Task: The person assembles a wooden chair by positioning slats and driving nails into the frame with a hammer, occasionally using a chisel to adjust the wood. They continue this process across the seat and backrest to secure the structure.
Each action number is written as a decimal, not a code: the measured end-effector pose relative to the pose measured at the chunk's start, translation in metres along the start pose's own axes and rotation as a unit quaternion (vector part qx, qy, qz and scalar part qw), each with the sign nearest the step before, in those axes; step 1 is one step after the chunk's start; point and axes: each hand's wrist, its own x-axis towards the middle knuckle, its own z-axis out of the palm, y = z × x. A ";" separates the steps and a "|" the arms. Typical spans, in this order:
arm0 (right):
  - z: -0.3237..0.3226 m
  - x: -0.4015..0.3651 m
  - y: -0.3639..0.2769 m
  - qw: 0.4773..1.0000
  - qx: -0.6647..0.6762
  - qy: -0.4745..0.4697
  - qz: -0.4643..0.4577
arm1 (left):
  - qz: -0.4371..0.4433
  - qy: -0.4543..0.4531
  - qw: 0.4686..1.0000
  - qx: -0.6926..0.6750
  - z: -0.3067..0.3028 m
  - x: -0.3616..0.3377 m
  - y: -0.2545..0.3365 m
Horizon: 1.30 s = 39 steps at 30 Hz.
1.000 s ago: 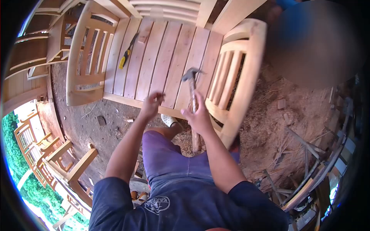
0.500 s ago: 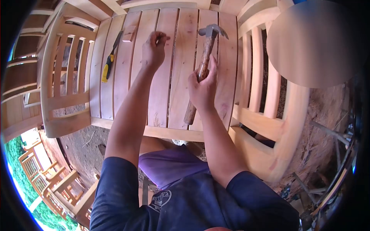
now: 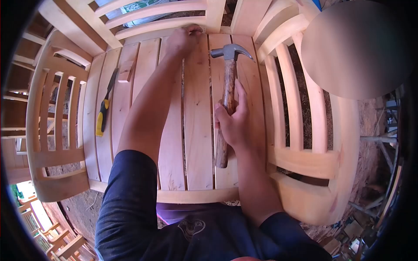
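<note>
left hand point(image 3: 185, 40) moved up to worktop's point(image 3: 198, 135) far edge, near backrest point(image 3: 161, 18); fingers curled, can't tell if holding anything. right hand point(image 3: 234, 119) grasping hammer point(image 3: 229, 87) over worktop. yellow-black tool point(image 3: 103, 108), wood block point(image 3: 126, 71) lie left; slatted sides point(image 3: 317, 108) flank both ends.

The head camera looks steeply down from above the chest, facing the seat slats point(image 3: 198, 130)
</note>
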 end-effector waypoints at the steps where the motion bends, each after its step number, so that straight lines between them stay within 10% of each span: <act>1: 0.000 0.000 0.001 1.000 0.002 0.005 0.007 | -0.001 -0.007 1.000 -0.003 0.001 0.000 0.001; 12: 0.004 0.012 -0.006 0.999 -0.028 -0.003 -0.042 | 0.013 -0.018 1.000 -0.001 -0.006 -0.002 0.001; 24: 0.031 0.060 -0.072 0.914 -0.279 0.010 -0.294 | 0.003 -0.038 0.999 0.006 -0.008 -0.003 0.003; 39: 0.039 0.074 -0.061 0.913 -0.324 0.024 -0.246 | 0.015 -0.040 0.999 0.005 -0.011 -0.006 0.005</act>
